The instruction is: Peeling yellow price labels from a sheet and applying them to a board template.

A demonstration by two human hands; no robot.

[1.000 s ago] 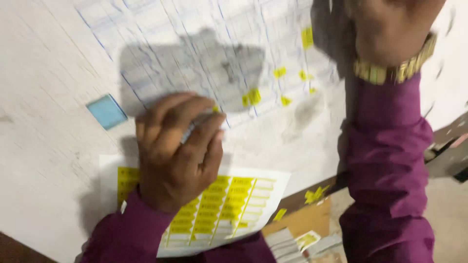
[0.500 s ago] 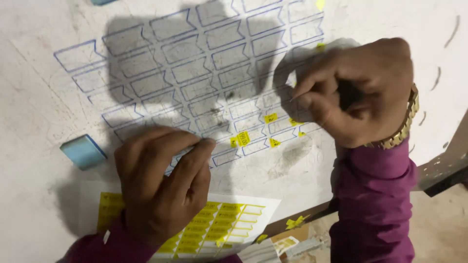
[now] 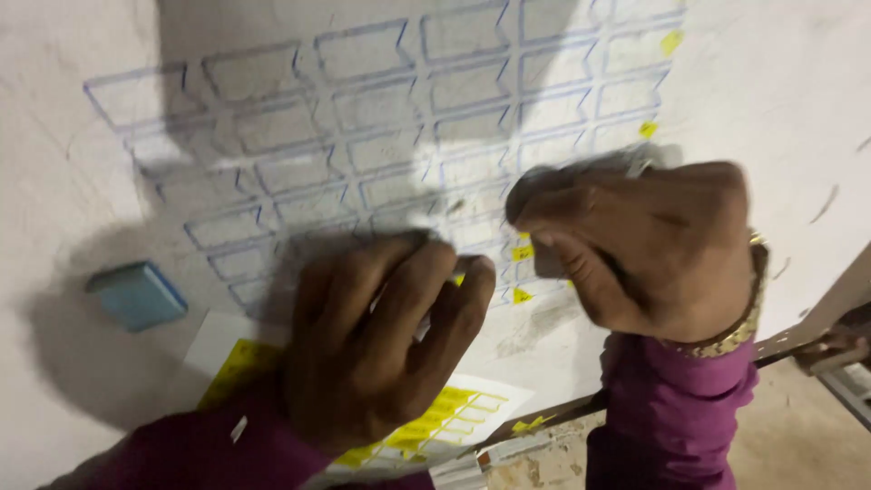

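1. At the near edge of the white work surface (image 3: 798,100): a sheet of yellow stickers (image 3: 426,422), white-backed, lying flat and partly covered by the left hand and its purple sleeve (image 3: 200,454).
2. Left hand (image 3: 381,345): palm down over the upper part of the sticker sheet, fingers (image 3: 454,299) curled loosely with the tips on the surface at the lower edge of the grid. Whether it pinches anything cannot be told; a small pale sliver shows beside the fingers, too blurred to name.
3. Right hand (image 3: 644,245): clenched into a loose fist, thumb and forefinger pressed together at the tip, just above the placed stickers. What, if anything, is pinched between them cannot be told, as the hand is blurred. A gold-coloured bracelet (image 3: 735,336) sits on the wrist above a purple cuff.
4. Placed yellow stickers (image 3: 522,274): a few small pieces stuck on the surface between the two hands, in the lower rows of the grid.
5. Blue block (image 3: 136,295): small, rounded, lying on the surface to the left, well apart from both hands.
6. Blue-outlined grid of cells (image 3: 390,118): drawn across the surface beyond the hands; two further yellow stickers (image 3: 671,41) sit in cells at its far right.
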